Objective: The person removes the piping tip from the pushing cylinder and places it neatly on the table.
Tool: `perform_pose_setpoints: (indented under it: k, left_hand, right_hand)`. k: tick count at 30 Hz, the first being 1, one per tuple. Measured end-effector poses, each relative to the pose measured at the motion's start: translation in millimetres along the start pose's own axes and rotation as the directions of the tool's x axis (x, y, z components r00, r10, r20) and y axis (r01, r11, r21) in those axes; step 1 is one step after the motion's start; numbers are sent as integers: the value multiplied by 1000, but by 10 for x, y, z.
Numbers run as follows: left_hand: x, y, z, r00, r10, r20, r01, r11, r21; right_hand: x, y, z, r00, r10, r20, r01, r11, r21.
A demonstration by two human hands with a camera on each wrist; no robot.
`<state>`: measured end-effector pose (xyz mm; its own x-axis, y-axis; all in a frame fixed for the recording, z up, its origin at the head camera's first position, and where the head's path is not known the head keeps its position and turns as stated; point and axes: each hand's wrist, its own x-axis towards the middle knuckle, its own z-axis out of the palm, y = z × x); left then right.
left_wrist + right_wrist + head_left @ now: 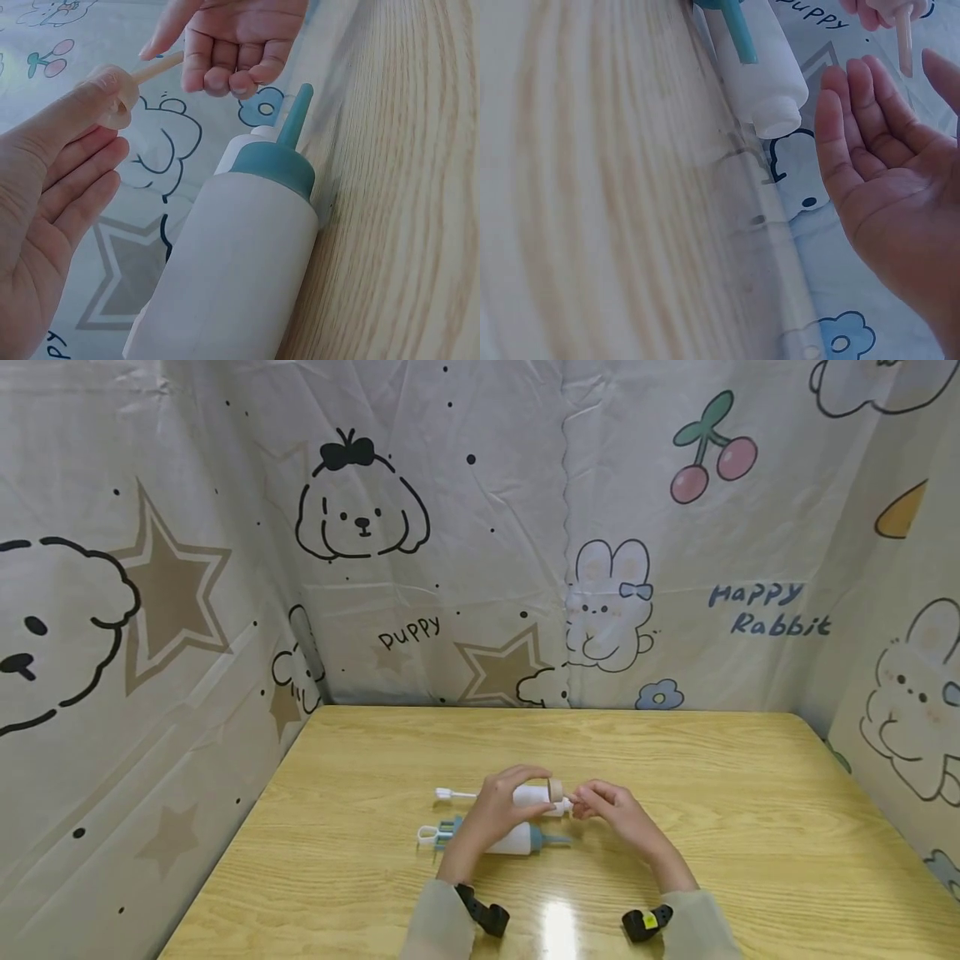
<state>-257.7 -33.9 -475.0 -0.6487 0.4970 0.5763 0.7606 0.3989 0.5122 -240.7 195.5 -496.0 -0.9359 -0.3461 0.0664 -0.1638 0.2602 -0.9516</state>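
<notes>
My left hand (pixel 495 806) pinches a beige nozzle cap (pixel 120 101) between thumb and fingers, its hollow base showing and its thin spout pointing right. Beside the spout tip is my right hand (pixel 900 161), fingers loosely extended and thumb apart; in the right wrist view the tip sits in the gap without visible contact. Beneath the hands, a white bottle (pixel 769 67) lies on its side, its bare neck toward the right. Nearer the front lies a second white bottle (pixel 240 255) with a teal nozzle cap (pixel 274 165), partly covered by my left wrist in the head view.
At the left ends of the bottles are a white stick with a small head (pixel 444 793), a white loop handle (pixel 427 835) and a teal part (pixel 450 828). All lie on a wood-grain table (pixel 360 893). Printed curtains (pixel 465 527) enclose its back and sides.
</notes>
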Motion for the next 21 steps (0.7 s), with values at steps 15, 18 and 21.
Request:
perform_pose_setpoints:
  k: [15, 18, 21]
  left_hand:
    - [-35, 13, -9, 999, -31, 37, 32, 999, -16]
    - [-42, 21, -6, 998, -29, 48, 29, 1000, 3]
    - [-50, 29, -4, 998, -11, 54, 10, 1000, 17]
  right_hand:
    - [-7, -16, 30, 996, -69, 48, 65, 996, 66]
    - [-3, -36, 45, 992, -99, 80, 94, 994, 62]
    - [5, -50, 56, 989, -112, 96, 107, 993, 55]
